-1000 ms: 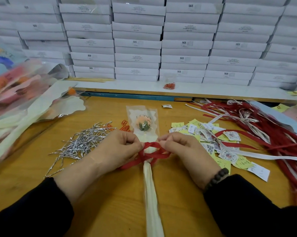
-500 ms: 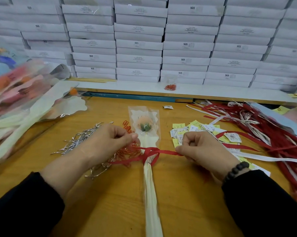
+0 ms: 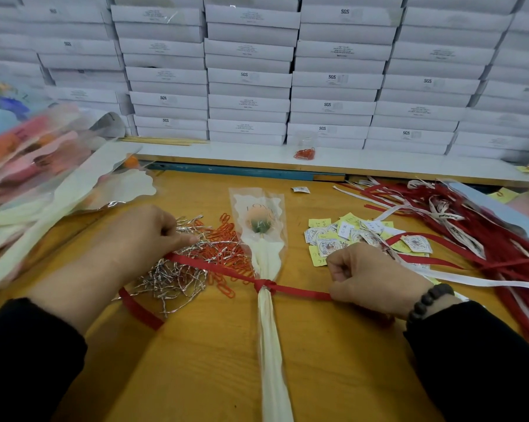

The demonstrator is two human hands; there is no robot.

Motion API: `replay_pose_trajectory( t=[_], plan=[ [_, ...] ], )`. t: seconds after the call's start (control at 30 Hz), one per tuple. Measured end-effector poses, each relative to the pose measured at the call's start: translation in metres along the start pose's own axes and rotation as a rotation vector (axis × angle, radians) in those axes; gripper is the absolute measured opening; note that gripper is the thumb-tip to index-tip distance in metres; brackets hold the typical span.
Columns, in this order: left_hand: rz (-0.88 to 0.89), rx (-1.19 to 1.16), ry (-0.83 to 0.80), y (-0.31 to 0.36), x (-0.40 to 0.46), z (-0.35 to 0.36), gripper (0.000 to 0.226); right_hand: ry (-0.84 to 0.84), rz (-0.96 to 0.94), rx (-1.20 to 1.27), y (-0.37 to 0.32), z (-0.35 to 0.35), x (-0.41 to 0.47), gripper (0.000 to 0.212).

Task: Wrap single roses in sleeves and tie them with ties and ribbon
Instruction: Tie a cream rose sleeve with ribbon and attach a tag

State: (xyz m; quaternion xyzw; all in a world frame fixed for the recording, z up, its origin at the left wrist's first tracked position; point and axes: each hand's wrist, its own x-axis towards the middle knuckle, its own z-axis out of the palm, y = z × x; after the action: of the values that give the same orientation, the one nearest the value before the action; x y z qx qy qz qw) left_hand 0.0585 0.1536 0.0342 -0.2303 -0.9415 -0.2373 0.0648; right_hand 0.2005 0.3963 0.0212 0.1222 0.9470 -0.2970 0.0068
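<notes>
Stacked white boxes [image 3: 248, 77] back the wooden counter [image 3: 196, 360]. At frame centre, the sleeved rose [image 3: 258, 222] lies flat. Left hand [image 3: 141, 236] and right hand [image 3: 369, 277], now farther apart, grip the red ribbon [image 3: 299, 292] ends; the knot [image 3: 265, 286] appears cinched.

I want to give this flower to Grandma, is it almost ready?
Nearly. The rose already sits in its sleeve. The left hand and right hand each grip an end of the red ribbon, with a knot cinched round the sleeve's neck. No bow shows yet, so that seems left.
</notes>
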Motion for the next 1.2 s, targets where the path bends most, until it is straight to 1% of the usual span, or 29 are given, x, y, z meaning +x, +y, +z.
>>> replay_pose_trajectory(
  t=[0.1,0.17,0.23,0.27,0.3,0.33,0.4,0.43,0.5,0.57,0.63,0.7,0.83,0.97,1.2],
  plan=[
    [-0.037,0.122,-0.007,-0.005,0.002,0.002,0.044,0.022,-0.012,-0.072,-0.003,0.000,-0.001,0.028],
    [-0.010,0.180,0.041,-0.003,0.001,0.004,0.044,0.056,-0.041,-0.112,-0.006,0.000,-0.003,0.020],
    [0.079,0.232,0.106,0.001,0.000,0.007,0.042,0.136,-0.079,-0.161,-0.011,0.002,-0.006,0.011],
    [0.139,0.235,0.142,0.005,-0.002,0.009,0.040,0.201,-0.112,-0.182,-0.013,0.003,-0.007,0.012],
    [0.196,0.192,0.169,0.009,-0.004,0.012,0.034,0.262,-0.156,-0.190,-0.016,0.005,-0.008,0.015],
    [0.236,0.099,0.159,0.014,-0.006,0.014,0.028,0.301,-0.205,-0.174,-0.019,0.008,-0.009,0.019],
    [0.274,-0.121,0.038,0.026,-0.013,0.018,0.016,0.277,-0.274,-0.103,-0.027,0.016,-0.010,0.028],
    [0.294,-0.167,-0.051,0.031,-0.017,0.021,0.013,0.238,-0.289,-0.087,-0.030,0.021,-0.010,0.031],
    [0.363,-0.108,-0.187,0.035,-0.019,0.027,0.011,0.178,-0.306,-0.107,-0.032,0.029,-0.009,0.030],
    [0.401,-0.023,-0.241,0.037,-0.020,0.033,0.015,0.157,-0.321,-0.109,-0.032,0.033,-0.007,0.021],
    [0.407,0.013,-0.246,0.038,-0.019,0.036,0.015,0.139,-0.311,-0.068,-0.031,0.035,-0.006,0.011],
    [0.423,0.019,-0.227,0.039,-0.020,0.037,0.009,0.126,-0.292,-0.048,-0.029,0.037,-0.006,0.005],
    [0.415,-0.009,-0.221,0.039,-0.020,0.036,0.002,0.156,-0.230,-0.029,-0.028,0.037,-0.005,0.006],
    [0.371,0.005,-0.224,0.038,-0.019,0.036,0.004,0.205,-0.178,0.026,-0.026,0.034,-0.005,0.006],
    [0.363,0.018,-0.204,0.035,-0.017,0.035,0.005,0.155,-0.122,0.050,-0.025,0.028,-0.006,0.015]
  ],
)
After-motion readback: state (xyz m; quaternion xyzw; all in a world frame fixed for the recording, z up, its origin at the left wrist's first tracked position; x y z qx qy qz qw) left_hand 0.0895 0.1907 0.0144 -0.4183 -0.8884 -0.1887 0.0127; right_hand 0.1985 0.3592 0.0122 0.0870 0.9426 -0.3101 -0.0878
